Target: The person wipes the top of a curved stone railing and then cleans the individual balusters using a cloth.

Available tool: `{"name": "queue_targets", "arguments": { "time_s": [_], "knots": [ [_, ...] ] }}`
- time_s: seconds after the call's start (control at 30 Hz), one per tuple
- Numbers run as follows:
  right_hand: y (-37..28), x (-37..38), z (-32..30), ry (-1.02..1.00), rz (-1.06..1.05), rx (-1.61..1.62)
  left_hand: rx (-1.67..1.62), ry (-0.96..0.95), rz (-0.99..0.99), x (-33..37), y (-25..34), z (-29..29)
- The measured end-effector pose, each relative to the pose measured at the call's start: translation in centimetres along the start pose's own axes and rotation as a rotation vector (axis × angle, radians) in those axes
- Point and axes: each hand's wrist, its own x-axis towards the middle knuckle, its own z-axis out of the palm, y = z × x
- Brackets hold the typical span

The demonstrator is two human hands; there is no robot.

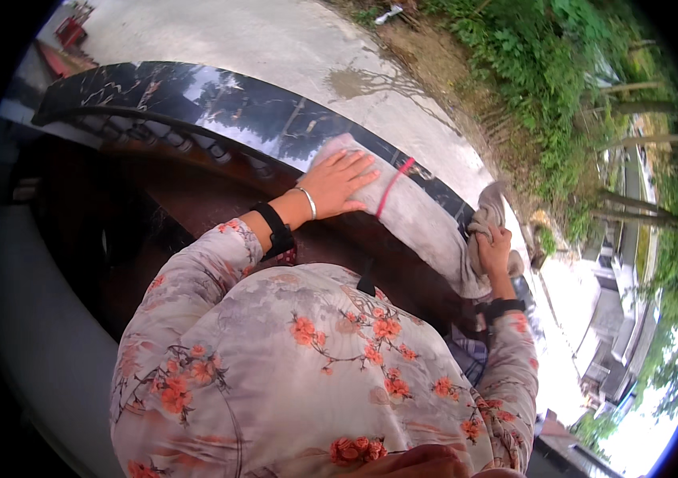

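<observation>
A pale, worn towel lies along the top of a dark marble railing ledge, with a thin pink strip across it. My left hand rests flat on the towel's left end, fingers stretched and slightly spread. At the right end, my right hand is closed around a bunched grey-beige cloth. Whether that cloth is a separate rag or part of the towel, I cannot tell. A silver bangle and a black band circle my left wrist; a dark band is on the right.
Beneath the curved ledge stand short balusters, over a dark reddish floor. Beyond it lies a pale concrete yard, then a dirt bank with green bushes. Low buildings show at the far right.
</observation>
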Motion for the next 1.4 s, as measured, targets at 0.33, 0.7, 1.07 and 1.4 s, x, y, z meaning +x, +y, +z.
{"name": "queue_targets", "arguments": {
  "time_s": [0.33,0.7,1.07,1.4],
  "knots": [
    [-20.7,11.4,4.3,-0.252,-0.271,0.859,-0.001,0.041,-0.009,-2.9,-3.0,-0.3],
    [-32.9,12.7,8.9,-0.376,-1.235,0.179,-0.119,0.262,-0.469,-24.8,-4.8,-2.4],
    [-55.2,20.8,20.8,-0.270,-1.097,0.043,-0.215,0.242,-1.516,-40.9,10.2,0.9],
    [-42.6,10.0,9.9,-0.405,-1.040,-0.272,-0.486,0.190,-1.929,-58.0,11.1,2.3]
  ]
}}
